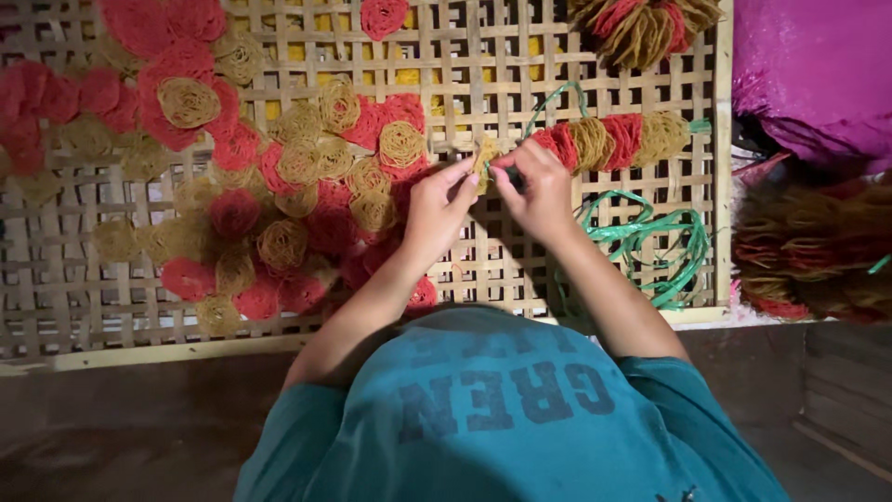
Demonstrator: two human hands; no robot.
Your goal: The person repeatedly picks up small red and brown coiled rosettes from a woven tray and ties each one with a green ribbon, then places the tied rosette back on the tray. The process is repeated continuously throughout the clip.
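Basically, both hands threading a tan coil onto a green strip over a woven bamboo tray.

Head view: left hand (435, 206) and right hand (537, 191) meet fingertip to fingertip, both pinched on a small tan noodle coil (486, 153) at the near end of the strung row (621, 139) of red and tan coils. Green plastic strip (650, 237) loops loose just right of the right forearm. Loose coils (297, 195) lie scattered left on the bamboo tray (111, 307). Judgement: best done with a light pinch, coil looks brittle; slide it flush to the row, strip kept taut.
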